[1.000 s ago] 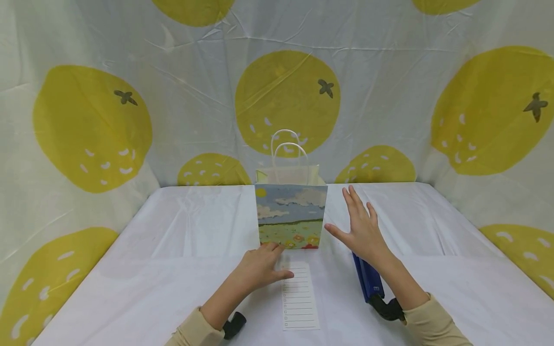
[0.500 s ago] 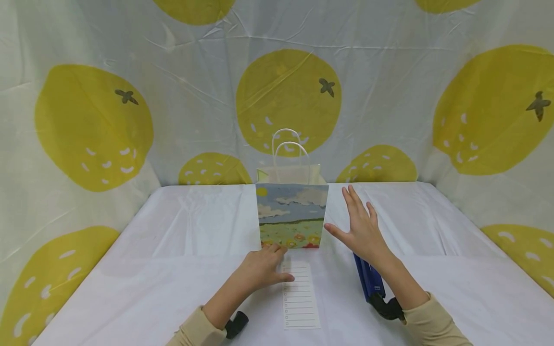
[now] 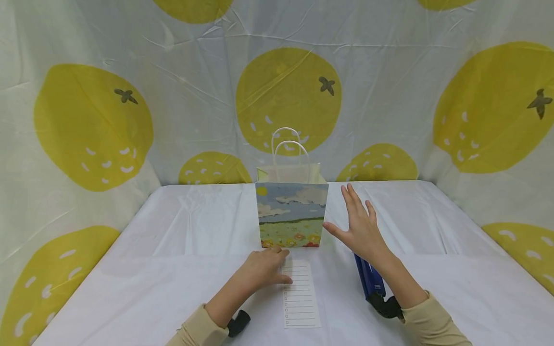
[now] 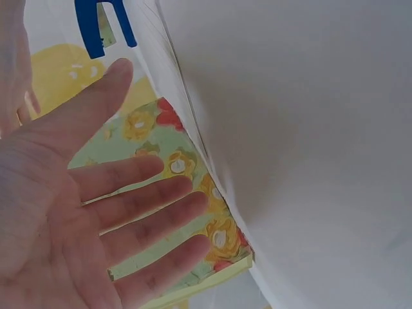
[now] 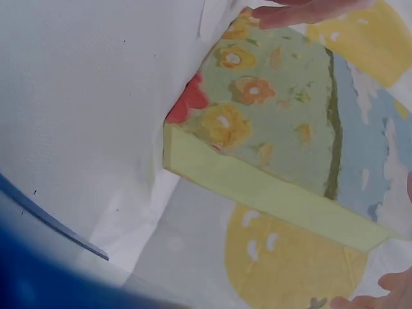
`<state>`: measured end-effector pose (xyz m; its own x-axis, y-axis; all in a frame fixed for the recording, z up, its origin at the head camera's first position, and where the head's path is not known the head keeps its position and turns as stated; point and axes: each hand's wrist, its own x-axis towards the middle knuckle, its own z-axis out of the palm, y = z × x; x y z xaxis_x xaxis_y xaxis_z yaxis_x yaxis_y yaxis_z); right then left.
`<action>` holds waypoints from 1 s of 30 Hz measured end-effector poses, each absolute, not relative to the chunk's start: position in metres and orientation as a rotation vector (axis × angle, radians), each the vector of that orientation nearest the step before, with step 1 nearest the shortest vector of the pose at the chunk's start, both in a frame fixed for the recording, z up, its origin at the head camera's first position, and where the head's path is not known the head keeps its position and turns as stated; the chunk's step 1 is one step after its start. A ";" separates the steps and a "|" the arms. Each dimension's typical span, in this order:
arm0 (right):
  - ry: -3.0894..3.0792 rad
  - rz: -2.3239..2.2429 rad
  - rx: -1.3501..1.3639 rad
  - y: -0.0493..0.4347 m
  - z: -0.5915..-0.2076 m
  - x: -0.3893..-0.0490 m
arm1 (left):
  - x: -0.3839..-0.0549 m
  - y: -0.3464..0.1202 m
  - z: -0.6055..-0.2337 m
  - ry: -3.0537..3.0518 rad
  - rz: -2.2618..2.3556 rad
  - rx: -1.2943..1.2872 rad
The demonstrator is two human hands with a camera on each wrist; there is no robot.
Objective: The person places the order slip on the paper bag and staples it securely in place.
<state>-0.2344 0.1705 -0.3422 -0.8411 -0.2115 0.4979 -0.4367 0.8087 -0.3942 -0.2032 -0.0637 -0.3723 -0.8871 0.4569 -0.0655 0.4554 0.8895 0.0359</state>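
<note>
A small paper gift bag (image 3: pixel 292 216) stands upright mid-table, painted with sky, clouds and a flowered meadow, its two white handles raised. My left hand (image 3: pixel 264 270) is just in front of its lower left corner, thumb over the checklist paper (image 3: pixel 301 302). Its fingers look straight and spread in the left wrist view, holding nothing. To the right of the bag, my right hand (image 3: pixel 362 235) is raised with fingers extended, thumb tip close to the bag's side. Below that hand lies a blue stapler (image 3: pixel 370 278), its far end hidden by the hand.
A white cloth covers the table (image 3: pixel 173 278). Behind and at both sides hangs a white curtain (image 3: pixel 195 96) printed with large yellow lemons. Black wrist mounts (image 3: pixel 239 323) show below the forearms, the right one overlapping the stapler's near end.
My left hand has drawn back slightly from the bag, its fingertips now lower in front of it. The right hand stays nearly still. The head view has shifted a little.
</note>
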 end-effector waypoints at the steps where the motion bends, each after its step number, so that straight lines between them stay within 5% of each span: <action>1: -2.555 0.707 0.485 0.170 -0.342 -0.234 | -0.204 -0.064 -0.373 2.985 0.013 0.730; 30: -2.545 0.725 0.503 0.162 -0.340 -0.234 | -0.200 -0.061 -0.376 2.958 -0.082 0.765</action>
<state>-0.2341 0.1620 -0.3402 -0.8349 -0.2188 0.5050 -0.4521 0.7959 -0.4027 -0.2001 -0.0606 -0.3764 -0.8712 0.4815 -0.0954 0.4860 0.8734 -0.0306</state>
